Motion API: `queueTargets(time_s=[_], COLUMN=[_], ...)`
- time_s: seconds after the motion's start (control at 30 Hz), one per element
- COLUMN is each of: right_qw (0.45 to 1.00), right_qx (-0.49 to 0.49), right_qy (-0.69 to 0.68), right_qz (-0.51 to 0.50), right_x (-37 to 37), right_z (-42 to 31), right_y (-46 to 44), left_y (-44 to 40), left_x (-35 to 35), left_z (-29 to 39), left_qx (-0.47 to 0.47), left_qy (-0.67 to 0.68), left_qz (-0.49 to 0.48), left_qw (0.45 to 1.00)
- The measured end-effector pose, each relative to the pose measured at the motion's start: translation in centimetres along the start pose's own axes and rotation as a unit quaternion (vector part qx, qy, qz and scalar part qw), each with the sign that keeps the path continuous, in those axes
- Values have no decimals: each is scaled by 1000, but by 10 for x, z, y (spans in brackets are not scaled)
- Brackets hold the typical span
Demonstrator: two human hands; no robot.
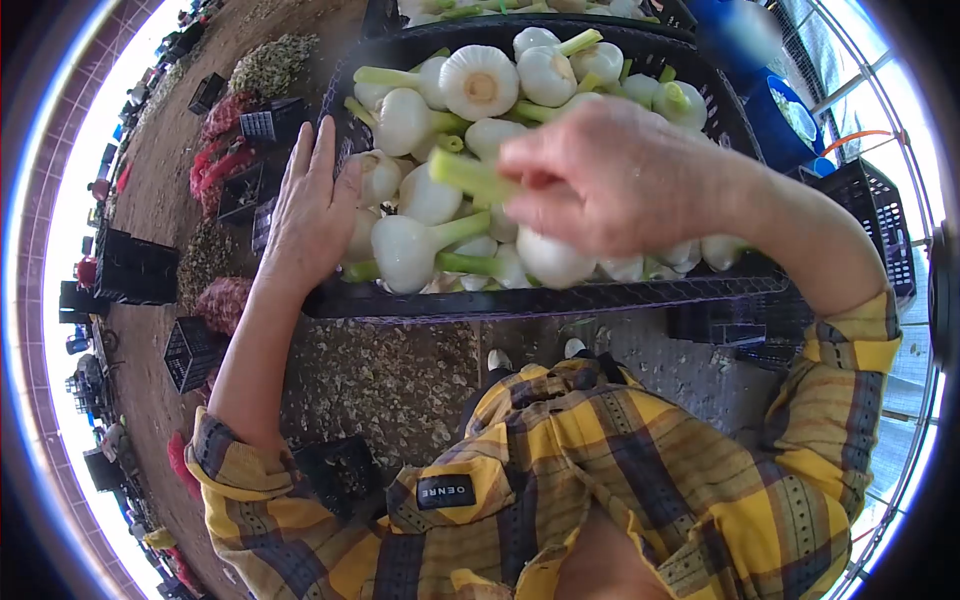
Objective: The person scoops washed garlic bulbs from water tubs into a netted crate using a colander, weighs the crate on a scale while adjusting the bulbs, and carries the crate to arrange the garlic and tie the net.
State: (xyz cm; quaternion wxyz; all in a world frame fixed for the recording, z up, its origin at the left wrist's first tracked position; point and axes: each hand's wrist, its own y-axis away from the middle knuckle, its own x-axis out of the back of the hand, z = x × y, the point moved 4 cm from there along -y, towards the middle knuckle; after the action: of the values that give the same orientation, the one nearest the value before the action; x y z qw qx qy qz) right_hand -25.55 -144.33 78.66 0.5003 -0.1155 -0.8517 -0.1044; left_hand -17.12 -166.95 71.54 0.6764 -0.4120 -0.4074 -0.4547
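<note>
A black crate (560,297) full of white garlic bulbs (480,84) with cut green stems stands in front of me. Above its near right part, my right hand (620,180) is closed around a green stem (470,176), slightly blurred; whatever hangs from that stem is hard to tell apart from the bulbs below. My left hand (308,205) lies flat over the crate's left edge, fingers stretched out, its thumb beside the bulbs. Another bulb (403,253) lies near the front left corner, stem pointing right.
Beyond this crate is another crate (530,18) with bulbs. Blue barrels (780,120) and a black crate (880,225) stand at the right. On the ground at left are red net sacks (215,170), black crates (135,268) and heaps of peelings (272,66).
</note>
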Motion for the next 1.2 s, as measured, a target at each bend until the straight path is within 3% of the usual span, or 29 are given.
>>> queueTargets(time_s=[0.07, 0.1, 0.2, 0.23, 0.43, 0.53, 0.63, 0.73, 0.87, 0.9, 1.0, 1.1, 1.2], right_qw=[993, 995, 970, 974, 977, 983, 970, 977, 972, 969, 939, 973, 977], right_qx=[27, 12, 81, 39, 6, 5, -40, -79, -77, -65, -134, 39, 180], right_qy=[111, 94, 225, 221, 192, 165, 234, 166, 222, 237, 288, 199, 117], right_qz=[21, -22, 55, 19, -97, -84, -42, 108, -1, 17, -130, 112, 10], right_x=[-16, -22, -41, -43, -38, -41, -44, -34, -58, -56, -44, -31, -54], right_z=[1, 0, -14, -13, -13, 0, -9, 1, -2, -7, -16, -37, -41], right_y=[-3, -9, -13, -14, -36, -27, -32, -29, -37, -39, -44, -45, -51], left_y=[0, 0, 1, 1, -1, -2, -3, -3, -3, -3, -1, -2, -6], left_x=[0, 0, -3, -3, -2, -11, -14, -14, -15, -14, -11, -11, -12], left_z=[0, 0, 1, 3, -10, 3, -4, -4, -7, -6, -11, -14, -12], left_qx=[-1, 0, -5, -2, 11, 19, 15, 11, 8, 13, 26, 31, 36], left_qy=[10, 15, 43, 59, 131, 169, 172, 187, 206, 210, 245, 263, 264], left_qz=[-3, -4, -1, -3, -4, -7, -5, 4, 4, 6, 12, 16, 14], left_qw=[1000, 1000, 999, 998, 991, 985, 985, 982, 978, 978, 969, 964, 964])
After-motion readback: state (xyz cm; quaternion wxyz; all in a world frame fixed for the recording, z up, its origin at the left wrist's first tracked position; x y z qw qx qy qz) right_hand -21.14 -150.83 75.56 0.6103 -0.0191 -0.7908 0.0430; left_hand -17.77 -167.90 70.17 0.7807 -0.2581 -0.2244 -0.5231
